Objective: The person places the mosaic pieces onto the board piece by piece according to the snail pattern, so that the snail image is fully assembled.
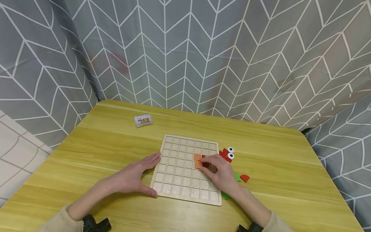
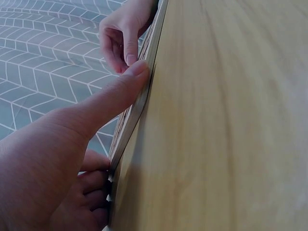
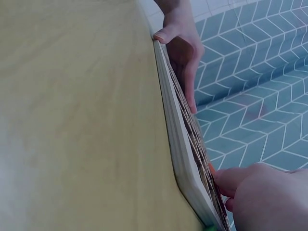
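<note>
A wooden grid board [image 1: 178, 170] lies flat on the table. My left hand [image 1: 133, 175] is spread along its left side, thumb at the near left corner and fingertips against the left edge; the left wrist view shows that thumb on the rim, with the hand [image 2: 53, 149] beside it. Two orange squares [image 1: 197, 157] sit on the grid, one nearer than the other. Just right of them, my right hand [image 1: 223, 172] pinches a red piece [image 1: 205, 164] at the board's surface, its fingers covering part of it. In the right wrist view the hand [image 3: 267, 197] partly hides the pieces.
Beyond the board's right edge lie red pieces with two round eyes [image 1: 230, 156], a red wedge [image 1: 244, 178] and green pieces [image 1: 237, 177], partly behind my right hand. A picture card [image 1: 143, 120] lies at the back left of the table [image 1: 110, 138]. Patterned curtain [image 1: 179, 58] hangs behind.
</note>
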Motion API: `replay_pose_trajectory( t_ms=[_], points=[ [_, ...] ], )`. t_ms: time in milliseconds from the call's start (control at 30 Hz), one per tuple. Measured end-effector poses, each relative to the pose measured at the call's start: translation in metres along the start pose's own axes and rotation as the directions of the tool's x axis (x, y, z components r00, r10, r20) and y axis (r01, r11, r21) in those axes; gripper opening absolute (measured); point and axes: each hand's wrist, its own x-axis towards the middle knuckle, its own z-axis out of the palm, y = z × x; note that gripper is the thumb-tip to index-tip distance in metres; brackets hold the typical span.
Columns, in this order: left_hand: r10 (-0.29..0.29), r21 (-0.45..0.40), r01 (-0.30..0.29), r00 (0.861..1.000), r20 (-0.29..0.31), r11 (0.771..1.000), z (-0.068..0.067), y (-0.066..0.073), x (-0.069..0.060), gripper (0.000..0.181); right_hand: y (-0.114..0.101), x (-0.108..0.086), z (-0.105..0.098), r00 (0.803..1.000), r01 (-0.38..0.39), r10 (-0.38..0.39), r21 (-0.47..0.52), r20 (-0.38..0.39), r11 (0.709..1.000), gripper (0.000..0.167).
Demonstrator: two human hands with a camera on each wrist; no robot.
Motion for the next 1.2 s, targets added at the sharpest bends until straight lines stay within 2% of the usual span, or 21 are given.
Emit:
replay_pose_trajectory(
  t_ms=[333,733,867,967,1033,1100,1200],
  points=[
    [0.000,0.004,0.000,1.000,-0.006,1.000,0.000,0.001,0.000,0.122,-0.001,-0.001,0.000,0.999,-0.029,0.028,0.009,0.017,1.000,0.028],
    [0.018,0.006,-0.018,1.000,-0.006,1.000,0.001,0.001,-0.001,0.121,-0.003,0.000,0.001,1.000,0.024,-0.024,-0.002,0.017,1.000,0.025],
    [0.021,0.006,-0.021,1.000,-0.011,1.000,0.001,0.000,0.000,0.120,-0.001,0.002,-0.002,1.000,0.015,-0.015,0.018,0.018,1.000,0.026],
    [0.018,-0.001,-0.018,1.000,-0.013,1.000,0.001,0.000,0.000,0.120,0.005,0.004,-0.013,0.999,-0.031,0.030,0.044,0.018,0.999,0.027],
    [0.019,-0.003,-0.019,1.000,-0.015,1.000,0.001,0.000,0.000,0.120,0.012,0.005,-0.022,0.996,-0.092,0.092,0.039,0.013,0.995,0.027],
    [0.020,-0.004,-0.020,1.000,-0.014,1.000,0.001,0.000,0.000,0.120,0.019,0.005,-0.031,0.986,-0.167,0.167,0.020,-0.001,0.986,0.026],
    [0.025,0.001,-0.025,1.000,-0.013,1.000,0.002,0.000,0.000,0.120,0.030,0.004,-0.044,0.961,-0.275,0.275,-0.020,-0.034,0.961,0.024]
  ],
)
